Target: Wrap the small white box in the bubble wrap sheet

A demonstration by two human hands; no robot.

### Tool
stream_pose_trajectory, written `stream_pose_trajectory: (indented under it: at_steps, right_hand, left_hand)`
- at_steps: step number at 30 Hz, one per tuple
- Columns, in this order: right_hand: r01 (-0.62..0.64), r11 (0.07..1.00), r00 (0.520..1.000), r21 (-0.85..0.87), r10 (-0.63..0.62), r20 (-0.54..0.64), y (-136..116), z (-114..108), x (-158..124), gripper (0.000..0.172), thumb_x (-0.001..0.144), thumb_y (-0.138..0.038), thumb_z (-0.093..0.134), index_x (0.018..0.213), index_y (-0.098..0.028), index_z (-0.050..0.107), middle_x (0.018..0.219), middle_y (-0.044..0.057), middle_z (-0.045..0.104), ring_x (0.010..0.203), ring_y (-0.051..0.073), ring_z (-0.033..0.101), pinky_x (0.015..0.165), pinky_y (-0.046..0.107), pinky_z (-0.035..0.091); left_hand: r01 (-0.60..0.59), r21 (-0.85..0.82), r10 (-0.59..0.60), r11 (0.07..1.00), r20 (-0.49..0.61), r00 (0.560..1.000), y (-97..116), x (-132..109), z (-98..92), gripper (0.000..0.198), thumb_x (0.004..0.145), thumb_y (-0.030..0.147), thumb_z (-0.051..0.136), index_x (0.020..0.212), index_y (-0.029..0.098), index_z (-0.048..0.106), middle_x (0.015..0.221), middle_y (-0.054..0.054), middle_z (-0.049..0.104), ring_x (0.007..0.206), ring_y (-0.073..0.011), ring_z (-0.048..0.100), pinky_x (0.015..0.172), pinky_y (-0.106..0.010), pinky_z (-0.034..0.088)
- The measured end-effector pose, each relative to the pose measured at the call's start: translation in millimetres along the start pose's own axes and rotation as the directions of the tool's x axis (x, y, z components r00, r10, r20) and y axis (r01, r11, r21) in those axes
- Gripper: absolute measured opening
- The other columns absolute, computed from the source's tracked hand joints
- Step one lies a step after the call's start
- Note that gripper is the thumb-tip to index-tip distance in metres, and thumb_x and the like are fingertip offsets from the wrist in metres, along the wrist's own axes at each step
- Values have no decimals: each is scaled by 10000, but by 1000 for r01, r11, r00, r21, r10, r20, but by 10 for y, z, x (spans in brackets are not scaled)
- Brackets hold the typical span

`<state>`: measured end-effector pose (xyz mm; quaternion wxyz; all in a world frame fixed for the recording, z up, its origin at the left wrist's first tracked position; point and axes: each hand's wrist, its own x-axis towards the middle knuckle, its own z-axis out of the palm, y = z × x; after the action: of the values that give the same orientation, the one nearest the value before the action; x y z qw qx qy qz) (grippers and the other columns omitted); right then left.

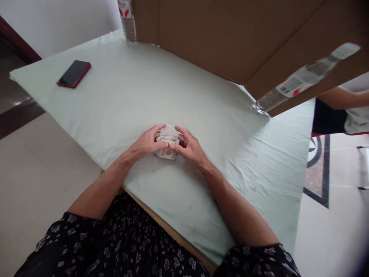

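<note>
A small white packet with red print [168, 153] rests on the pale green tablecloth close to the table's near edge. Its upper part is crumpled and looks like thin white paper or film; what is inside cannot be seen. My left hand [148, 143] grips it from the left, thumb across the front. From the right, my right hand [190, 145] curls around it in the same way. The two thumb tips nearly meet on the packet's front, and some fingers are hidden behind it.
A phone with a red case [74, 74] lies at the left. Brown cardboard [198, 34] stands along the back, with a plastic bottle [128, 23] at its left and another bottle [300, 82] leaning at its right. Another person's arm [340, 98] shows at the right.
</note>
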<state>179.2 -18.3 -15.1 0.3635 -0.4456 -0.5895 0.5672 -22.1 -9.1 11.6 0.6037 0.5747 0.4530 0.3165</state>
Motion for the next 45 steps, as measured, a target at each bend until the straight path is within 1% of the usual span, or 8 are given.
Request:
stream_pose_trajectory:
  at_steps: [2, 6, 10, 22, 29, 33, 37, 45]
  right_hand:
    - [42, 990, 998, -133, -47, -35, -26, -29, -13, 981, 739, -713, 740, 1504, -191, 417, 1191, 145, 710, 1044, 296, 692, 921, 481, 558]
    - [158, 895, 953, -417, -249, -174, -94, -101, -118, 744, 811, -673, 694, 1388, -226, 548, 1275, 139, 679, 1073, 278, 662, 953, 480, 527]
    - [227, 818, 927, -529, -348, -140, -146, -139, -219, 543, 870, -617, 673, 1277, -261, 622, 1167, 94, 729, 977, 243, 674, 893, 444, 542]
    - [333, 756, 940, -563, -313, 136, -107, -119, -100, 582, 906, -484, 674, 1435, -283, 540, 1282, 91, 711, 1155, 275, 648, 951, 454, 528]
    - [374, 631, 892, -680, -446, 76, -19, -59, -139, 561, 953, -536, 571, 1439, -262, 520, 1385, 140, 634, 1219, 316, 605, 1025, 533, 450]
    - [278, 749, 917, -602, -394, -65, -3, -130, -145, 701, 884, -684, 597, 1453, -288, 488, 1446, 145, 564, 1194, 307, 609, 1031, 540, 462]
    - [173, 911, 975, -375, -212, -64, 20, -143, -101, 872, 785, -730, 685, 1483, -264, 451, 1388, 155, 602, 1176, 296, 621, 943, 476, 533]
    - [103, 978, 983, -182, -128, -130, 115, -45, -24, 835, 728, -662, 778, 1413, -252, 532, 1213, 101, 653, 936, 202, 661, 835, 386, 568]
  left_hand:
    - [32, -45, -32, 998, 16, 999, -30, 3, 7, 885, 739, 338, 728, 1526, 146, 373, 1349, -186, 634, 1158, -311, 662, 929, -404, 545]
    - [40, -108, -37, 993, 31, 999, -90, 0, 13, 904, 751, 334, 728, 1550, 152, 346, 1410, -200, 596, 1253, -345, 622, 1008, -460, 521]
    - [28, -162, -23, 986, 34, 999, -146, -7, 9, 936, 765, 334, 745, 1572, 155, 307, 1403, -195, 597, 1251, -345, 626, 1021, -466, 517]
    - [46, -187, -37, 981, 53, 998, -133, -17, 21, 942, 771, 316, 745, 1587, 164, 300, 1478, -211, 537, 1290, -351, 598, 1090, -505, 464]
    - [39, -152, -36, 988, 22, 999, -158, 20, 8, 905, 765, 335, 749, 1564, 161, 360, 1437, -194, 567, 1326, -360, 564, 1130, -513, 419]
    - [25, -179, -18, 983, 41, 999, -128, 5, 25, 900, 780, 335, 739, 1567, 149, 343, 1405, -194, 593, 1278, -336, 602, 1089, -481, 463]
    - [28, -183, -19, 983, 48, 999, -99, -3, 43, 883, 790, 326, 726, 1562, 141, 340, 1358, -184, 627, 1205, -313, 645, 1009, -435, 517]
    - [4, -74, -8, 997, -62, 998, -44, 13, 92, 817, 819, 292, 680, 1546, 112, 352, 1239, -155, 674, 912, -195, 683, 813, -329, 529]
